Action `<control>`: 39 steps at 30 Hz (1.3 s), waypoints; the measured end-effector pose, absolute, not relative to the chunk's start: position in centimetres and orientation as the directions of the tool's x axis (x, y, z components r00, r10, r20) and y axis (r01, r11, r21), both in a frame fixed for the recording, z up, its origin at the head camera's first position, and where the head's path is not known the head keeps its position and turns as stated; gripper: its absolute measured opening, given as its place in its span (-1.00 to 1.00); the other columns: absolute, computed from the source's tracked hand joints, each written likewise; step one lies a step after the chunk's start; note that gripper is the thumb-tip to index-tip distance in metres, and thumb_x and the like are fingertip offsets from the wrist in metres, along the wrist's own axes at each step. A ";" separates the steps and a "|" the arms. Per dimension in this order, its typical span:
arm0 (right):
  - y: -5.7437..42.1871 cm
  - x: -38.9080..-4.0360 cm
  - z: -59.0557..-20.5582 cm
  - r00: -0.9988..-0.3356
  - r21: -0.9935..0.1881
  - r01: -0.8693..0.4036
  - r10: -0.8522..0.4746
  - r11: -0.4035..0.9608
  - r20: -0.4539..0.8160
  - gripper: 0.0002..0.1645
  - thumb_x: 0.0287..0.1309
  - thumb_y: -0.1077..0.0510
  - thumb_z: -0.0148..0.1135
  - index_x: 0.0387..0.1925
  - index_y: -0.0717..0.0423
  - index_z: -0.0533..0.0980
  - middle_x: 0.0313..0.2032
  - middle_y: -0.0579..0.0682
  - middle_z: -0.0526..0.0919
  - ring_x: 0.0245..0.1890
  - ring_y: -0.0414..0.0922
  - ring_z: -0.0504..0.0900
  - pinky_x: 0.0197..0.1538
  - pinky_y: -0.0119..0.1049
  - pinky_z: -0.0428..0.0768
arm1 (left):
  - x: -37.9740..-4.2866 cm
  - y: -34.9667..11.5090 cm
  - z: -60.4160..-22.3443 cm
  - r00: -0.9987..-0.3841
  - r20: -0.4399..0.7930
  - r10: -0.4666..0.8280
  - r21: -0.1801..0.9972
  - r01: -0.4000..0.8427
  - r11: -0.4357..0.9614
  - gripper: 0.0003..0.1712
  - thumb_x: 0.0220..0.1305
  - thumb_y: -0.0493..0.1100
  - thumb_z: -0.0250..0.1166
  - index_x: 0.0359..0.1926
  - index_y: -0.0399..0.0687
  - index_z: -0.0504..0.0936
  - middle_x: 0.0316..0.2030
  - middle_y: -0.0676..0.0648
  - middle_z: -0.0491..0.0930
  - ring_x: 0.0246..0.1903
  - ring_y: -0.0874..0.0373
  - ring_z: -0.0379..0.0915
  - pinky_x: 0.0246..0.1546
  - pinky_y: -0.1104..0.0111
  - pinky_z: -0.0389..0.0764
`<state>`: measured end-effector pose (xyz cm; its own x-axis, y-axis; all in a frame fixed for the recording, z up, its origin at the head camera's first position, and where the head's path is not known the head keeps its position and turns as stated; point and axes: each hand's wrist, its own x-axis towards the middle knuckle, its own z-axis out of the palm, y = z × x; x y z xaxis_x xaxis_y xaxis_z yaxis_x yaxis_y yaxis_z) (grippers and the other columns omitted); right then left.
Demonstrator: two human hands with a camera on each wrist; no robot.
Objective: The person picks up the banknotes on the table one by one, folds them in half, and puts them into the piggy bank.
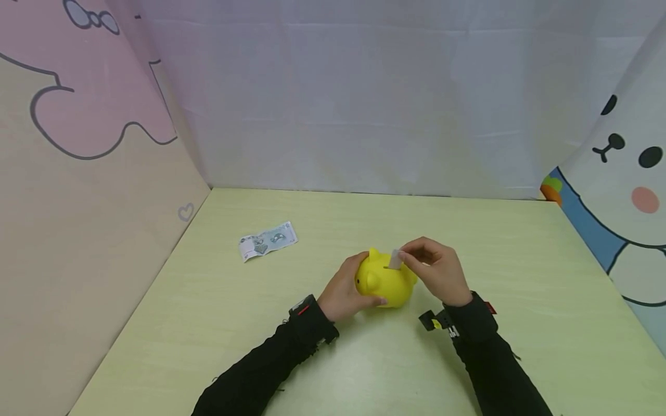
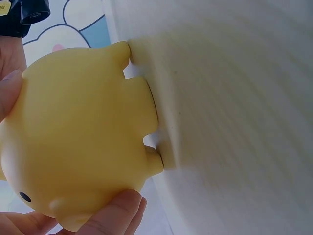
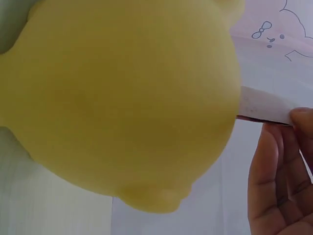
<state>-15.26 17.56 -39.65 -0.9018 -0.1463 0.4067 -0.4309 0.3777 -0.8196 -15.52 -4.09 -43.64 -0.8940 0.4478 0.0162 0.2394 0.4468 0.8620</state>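
Observation:
A yellow piggy bank [image 1: 391, 289] stands upright on the table, its face turned left. My left hand [image 1: 347, 290] grips it at the head end, with the thumb along the near side; in the left wrist view its fingers [image 2: 115, 213] lie against the snout. Above the bank's back, my right hand [image 1: 438, 273] pinches a folded pale slip of paper [image 3: 265, 104] between thumb and fingers. This slip stands up from the slot in the top, its lower end hidden inside the bank. Whether the slip is a banknote cannot be told.
A creased greenish banknote [image 1: 267, 240] lies flat on the pale table [image 1: 520, 254], left of and beyond the bank. A white curtain [image 1: 354, 104] closes the back, and cartoon-printed panels stand at both sides.

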 end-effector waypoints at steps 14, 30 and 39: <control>17.3 -15.2 -39.9 -0.895 -0.772 -0.446 -0.213 0.453 0.392 -0.94 0.19 0.29 0.32 -0.29 0.13 0.66 -0.32 0.03 0.71 -0.37 -0.29 0.60 -0.21 -0.45 0.63 | -15.5 -4.2 -43.8 -0.893 0.022 0.450 0.864 0.244 0.441 0.12 0.01 -0.05 0.55 0.49 -0.13 0.10 0.37 -0.16 0.26 0.21 0.00 0.32 0.27 0.14 0.38; 17.1 -15.3 -40.5 -0.873 -0.686 -0.485 -0.257 0.542 0.415 -0.92 0.09 0.27 0.41 -0.34 0.04 0.69 -0.40 -0.11 0.66 -0.43 -0.28 0.55 -0.28 -0.45 0.60 | -15.5 -4.1 -43.7 -0.892 0.023 0.452 0.854 0.253 0.454 0.12 0.02 -0.03 0.54 0.49 -0.14 0.09 0.38 -0.17 0.25 0.22 0.00 0.33 0.26 0.14 0.40; 17.1 -15.3 -40.6 -0.858 -0.655 -0.512 -0.287 0.555 0.427 -0.89 0.07 0.30 0.41 -0.34 0.06 0.70 -0.41 -0.12 0.63 -0.45 -0.32 0.52 -0.30 -0.44 0.58 | -15.5 -4.1 -43.7 -0.894 0.019 0.448 0.854 0.247 0.457 0.13 0.02 -0.02 0.54 0.50 -0.12 0.09 0.39 -0.16 0.24 0.22 0.01 0.33 0.26 0.14 0.40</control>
<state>-15.31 17.12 -40.56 -0.8576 -0.2870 0.4268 -0.5120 0.5554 -0.6553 -15.53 -4.10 -43.73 -0.8939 0.4479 0.0194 0.2474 0.4568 0.8545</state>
